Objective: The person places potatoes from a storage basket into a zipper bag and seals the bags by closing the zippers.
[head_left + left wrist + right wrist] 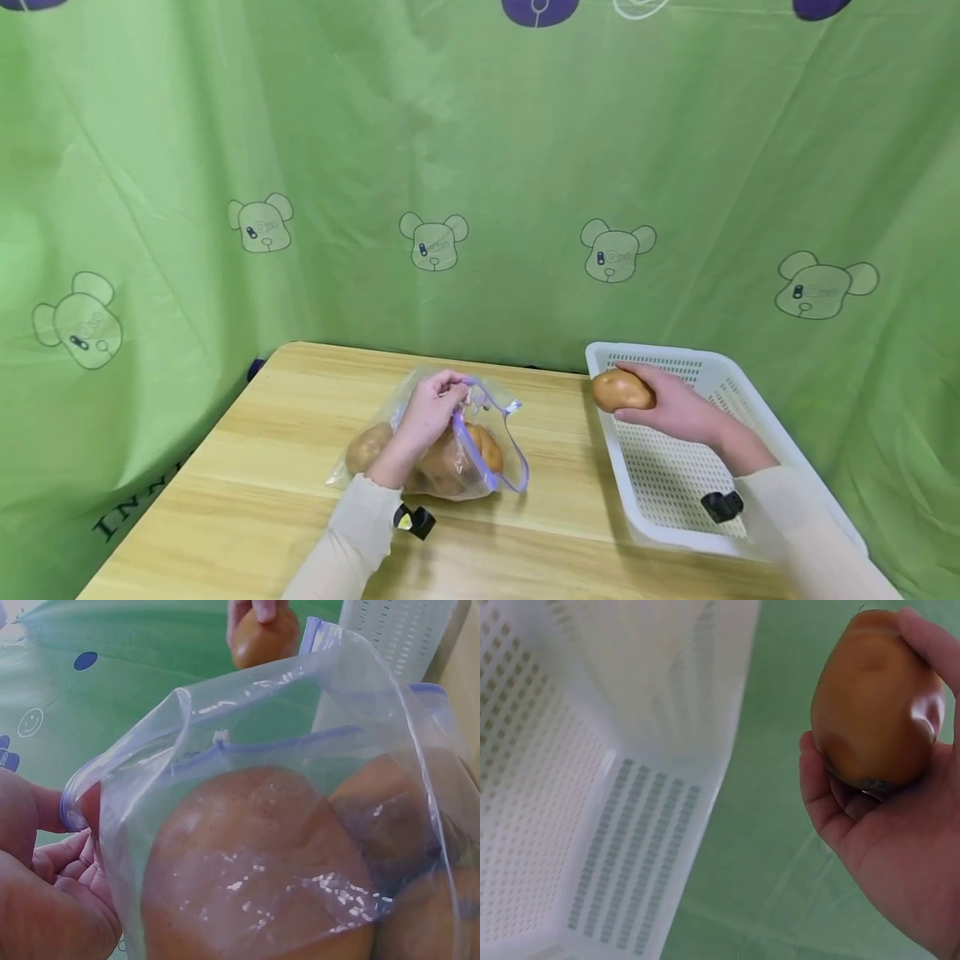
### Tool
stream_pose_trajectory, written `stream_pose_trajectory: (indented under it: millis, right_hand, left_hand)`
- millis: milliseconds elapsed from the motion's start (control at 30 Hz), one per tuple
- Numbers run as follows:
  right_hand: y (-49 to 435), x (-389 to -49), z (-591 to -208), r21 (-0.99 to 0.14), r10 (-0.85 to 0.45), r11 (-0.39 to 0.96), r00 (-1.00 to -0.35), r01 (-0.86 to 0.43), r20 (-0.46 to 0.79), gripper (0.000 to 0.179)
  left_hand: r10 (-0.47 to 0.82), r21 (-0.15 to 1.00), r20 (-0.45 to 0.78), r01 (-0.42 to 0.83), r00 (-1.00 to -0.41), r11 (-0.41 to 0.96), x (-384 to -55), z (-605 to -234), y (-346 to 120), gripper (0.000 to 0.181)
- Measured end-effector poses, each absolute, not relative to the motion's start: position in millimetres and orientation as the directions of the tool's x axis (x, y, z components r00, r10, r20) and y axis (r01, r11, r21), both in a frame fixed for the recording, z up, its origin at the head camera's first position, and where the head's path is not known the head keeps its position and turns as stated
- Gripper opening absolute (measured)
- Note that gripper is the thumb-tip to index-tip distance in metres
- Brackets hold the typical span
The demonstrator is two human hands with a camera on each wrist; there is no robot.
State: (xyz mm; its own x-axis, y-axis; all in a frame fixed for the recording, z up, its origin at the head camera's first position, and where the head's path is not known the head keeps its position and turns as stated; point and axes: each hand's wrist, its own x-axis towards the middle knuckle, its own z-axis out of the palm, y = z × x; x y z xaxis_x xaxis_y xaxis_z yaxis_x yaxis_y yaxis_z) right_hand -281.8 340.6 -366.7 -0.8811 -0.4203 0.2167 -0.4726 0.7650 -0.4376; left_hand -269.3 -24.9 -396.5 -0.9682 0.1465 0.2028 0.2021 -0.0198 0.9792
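Note:
My left hand (429, 417) pinches the purple zip edge of a clear zip bag (472, 450), which lies on the table with its mouth open toward the right. Inside the bag are several brown potatoes (255, 862), seen through the plastic in the left wrist view. In my right hand (684, 410) is another potato (874, 705), smooth and glossy, gripped between thumb and fingers. That hand hangs over the left rim of a white plastic basket (626, 492), and the potato is up in the air there.
The basket has perforated walls and floor and stands at the right of the wooden table (262, 500). Behind the table hangs a green curtain (517, 150) printed with bear heads. Between bag and basket lies a strip of tabletop.

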Motion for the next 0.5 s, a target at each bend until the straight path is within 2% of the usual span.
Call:
stream_pose_trajectory:
  millis: [200, 500]
  right_hand:
    - [320.8, -268.6, -359.9, -0.453, -0.425, 0.739, -0.867, -0.498, 0.26, 0.079]
    - [296.3, -254.7, -356.0, -0.437, -0.485, 0.686, -0.813, -0.582, 0.322, 0.068]
  left_hand:
    - [0.14, 0.978, 0.209, 0.209, -0.968, -0.017, -268.5, -394.5, -25.3, 0.018]
    - [0.134, 0.978, 0.207, 0.206, -0.969, -0.016, -269.8, -394.8, -26.0, 0.017]
